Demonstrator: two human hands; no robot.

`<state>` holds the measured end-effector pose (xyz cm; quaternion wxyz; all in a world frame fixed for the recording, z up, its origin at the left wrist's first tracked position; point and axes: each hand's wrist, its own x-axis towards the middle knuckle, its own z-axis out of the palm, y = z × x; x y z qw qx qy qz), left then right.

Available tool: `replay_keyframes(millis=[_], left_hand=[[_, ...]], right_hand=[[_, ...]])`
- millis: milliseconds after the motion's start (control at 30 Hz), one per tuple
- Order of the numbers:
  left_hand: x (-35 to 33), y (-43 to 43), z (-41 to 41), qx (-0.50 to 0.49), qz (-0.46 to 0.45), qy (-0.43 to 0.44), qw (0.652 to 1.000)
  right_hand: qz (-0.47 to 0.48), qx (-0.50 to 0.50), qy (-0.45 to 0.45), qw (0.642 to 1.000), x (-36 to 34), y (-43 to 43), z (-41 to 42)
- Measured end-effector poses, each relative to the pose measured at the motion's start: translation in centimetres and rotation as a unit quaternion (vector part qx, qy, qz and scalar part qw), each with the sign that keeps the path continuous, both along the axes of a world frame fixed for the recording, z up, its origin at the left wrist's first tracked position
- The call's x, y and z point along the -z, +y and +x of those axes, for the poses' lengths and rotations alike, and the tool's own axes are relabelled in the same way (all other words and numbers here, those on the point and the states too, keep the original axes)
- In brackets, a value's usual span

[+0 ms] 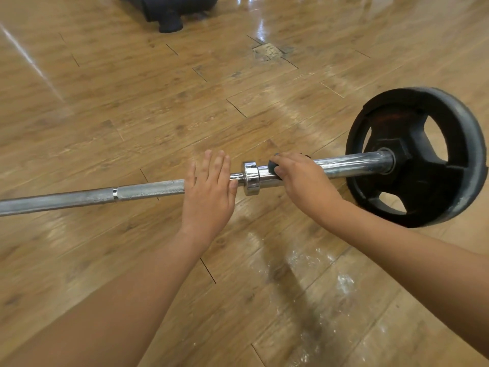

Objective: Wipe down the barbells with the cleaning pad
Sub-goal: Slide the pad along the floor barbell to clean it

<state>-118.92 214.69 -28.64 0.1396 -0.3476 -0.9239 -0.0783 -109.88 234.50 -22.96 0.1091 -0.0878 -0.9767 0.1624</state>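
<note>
Gripping the dark cleaning pad (273, 165), the right hand (301, 178) curls its fingers over the chrome sleeve (352, 164) of the barbell (148, 190), just on the plate side of the shiny collar (250, 177). Only a small corner of the pad shows past the knuckles, so it seems to be wrapped against the metal, which would let one stroke clean most of the way round the tube. The left hand (209, 192) is open, its fingers straight and laid flat across the thinner shaft just on the other side of the collar. It holds nothing, and the likely reason for resting it there is to stop the bar rolling or sliding while the other hand rubs. The knurled shaft runs away to the left edge of the view, and whether that part is already wiped cannot be told. To the right, the black weight plate (455, 160) stands on its rim on the sleeve's far end and lifts that end a little off the wooden floor (132, 102), which leaves room for fingers to pass underneath. White flecks (344, 282) mark the boards near the person's forearms. A dark piece of equipment (169, 11) sits well apart at the top of the view.
</note>
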Motion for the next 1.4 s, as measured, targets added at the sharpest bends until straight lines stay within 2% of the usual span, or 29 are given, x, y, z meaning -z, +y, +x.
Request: replay_keyframes(millis=[133,267,434,567,767,934,1067,1234,1401], left_hand=[[0.2,-0.7,1.5,0.001,0.007,-0.005,1.000],[0.2,-1.2,3.1,-0.002,0.014,-0.021,1.000],[-1.4,-1.3,5.3,-0.001,0.054,-0.116,0.992],[-2.5,0.1,6.4,0.047,0.053,-0.167,0.983],[-1.8,-0.5,9.0,0.047,0.091,-0.156,0.982],[-1.3,-1.4,10.7,0.062,0.084,-0.130,0.986],[-1.1,-1.9,11.8,0.068,0.082,-0.129,0.986],[-0.9,-2.8,13.2,0.073,0.068,-0.120,0.988],[-1.4,-3.4,14.9,0.086,0.061,-0.135,0.985]], right_hand=[[-0.002,0.020,0.005,1.000,0.3,-1.3,1.2],[0.006,-0.025,-0.019,0.999,0.3,-1.3,3.0],[0.000,0.050,0.022,0.998,0.7,-1.3,5.1],[0.005,0.014,0.031,0.999,0.9,-2.1,7.0],[0.000,0.092,0.027,0.995,0.6,-2.0,8.3],[-0.004,-0.003,0.063,0.998,2.1,-3.8,10.8],[-0.036,0.091,0.055,0.994,1.6,-3.8,11.5],[-0.025,0.008,0.037,0.999,1.4,-6.3,12.5],[-0.034,0.074,0.011,0.997,0.9,-4.7,14.0]])
